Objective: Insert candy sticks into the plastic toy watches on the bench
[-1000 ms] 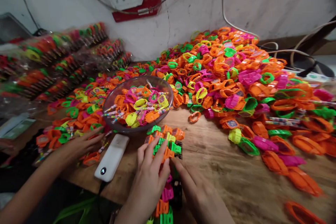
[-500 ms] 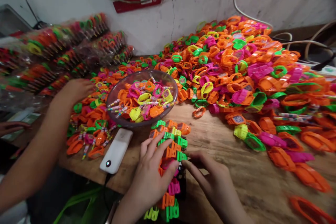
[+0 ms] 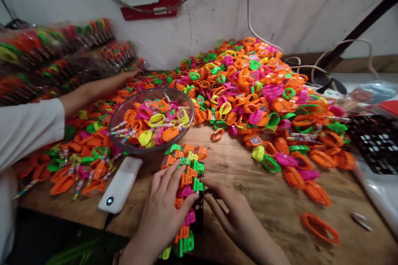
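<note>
Head view: we looked down on a wooden table (image 3: 248, 198) heaped with bright plastic toy watches.
Row: a line of watches (image 3: 185, 182) in orange, green, pink and yellow lay on a black tray (image 3: 199, 215) at the near table edge, running from just before the bowl (image 3: 152, 120) to past the edge towards us.
Left hand: our left hand (image 3: 164, 207) lay flat on the row, fingers spread, pressing on it and gripping nothing.
Right hand: our right hand (image 3: 230, 211) rested on the wood just beside the row, fingers stretched, tips touching its right side; it was slack and held nothing.
Doing it well: we judged that even pressure from both sides would keep the watches seated and straight, and that a hard push could tip those hanging over the edge.
Bowl: it was clear, full of watches and candy sticks, close behind the row's far end.
Power bank: a white power bank (image 3: 120, 184) lay just left of the row, its cable dropping over the edge.
Pile: the big heap (image 3: 248, 87) filled the far and right side.
Co-worker: another person's arm (image 3: 93, 91) in a white sleeve reached across the left heap towards the bagged watches (image 3: 56, 58).
Open room: bare wood lay right of our right hand, with one orange strap (image 3: 320, 227) on it.
</note>
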Available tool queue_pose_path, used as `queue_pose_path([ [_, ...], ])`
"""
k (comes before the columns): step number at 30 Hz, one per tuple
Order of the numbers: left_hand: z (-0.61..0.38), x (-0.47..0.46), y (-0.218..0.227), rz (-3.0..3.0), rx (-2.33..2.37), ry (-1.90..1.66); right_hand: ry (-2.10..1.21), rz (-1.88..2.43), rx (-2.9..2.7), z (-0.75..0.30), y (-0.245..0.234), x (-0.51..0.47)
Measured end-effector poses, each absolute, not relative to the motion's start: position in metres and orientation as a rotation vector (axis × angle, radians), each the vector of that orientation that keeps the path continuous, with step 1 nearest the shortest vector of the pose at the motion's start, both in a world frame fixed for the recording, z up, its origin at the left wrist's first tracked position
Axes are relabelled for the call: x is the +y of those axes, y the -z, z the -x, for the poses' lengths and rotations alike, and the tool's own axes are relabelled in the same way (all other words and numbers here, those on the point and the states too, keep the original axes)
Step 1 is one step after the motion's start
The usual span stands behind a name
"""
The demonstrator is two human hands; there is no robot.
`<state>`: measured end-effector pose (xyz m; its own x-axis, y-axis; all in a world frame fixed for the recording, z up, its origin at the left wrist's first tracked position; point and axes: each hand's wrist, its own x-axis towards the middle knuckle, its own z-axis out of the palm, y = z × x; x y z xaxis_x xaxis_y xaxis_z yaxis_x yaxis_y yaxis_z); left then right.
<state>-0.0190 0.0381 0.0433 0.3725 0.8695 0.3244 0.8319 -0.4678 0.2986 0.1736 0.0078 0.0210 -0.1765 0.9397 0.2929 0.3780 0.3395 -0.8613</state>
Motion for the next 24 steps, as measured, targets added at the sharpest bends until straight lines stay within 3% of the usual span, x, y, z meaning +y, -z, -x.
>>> queue_pose_path([
  [4,-0.018,0.001,-0.052,-2.703,1.525,-0.961,-0.67,1.387,-1.648,-0.217,-0.007,0.0],
  [7,-0.087,-0.025,-0.038,-2.589,1.195,-1.116,-0.373,1.671,-1.493,-0.282,0.013,-0.002],
  [12,-0.193,0.022,0.005,-2.471,1.021,-0.83,0.162,2.236,-1.377,-0.4,0.033,-0.011],
  [17,-0.196,0.128,0.019,-2.102,1.814,-0.885,0.127,2.428,-1.383,-0.449,0.042,-0.008],
  [24,-0.176,0.141,0.024,-1.95,1.833,-0.916,0.079,2.325,-1.459,-0.457,0.039,0.012],
])
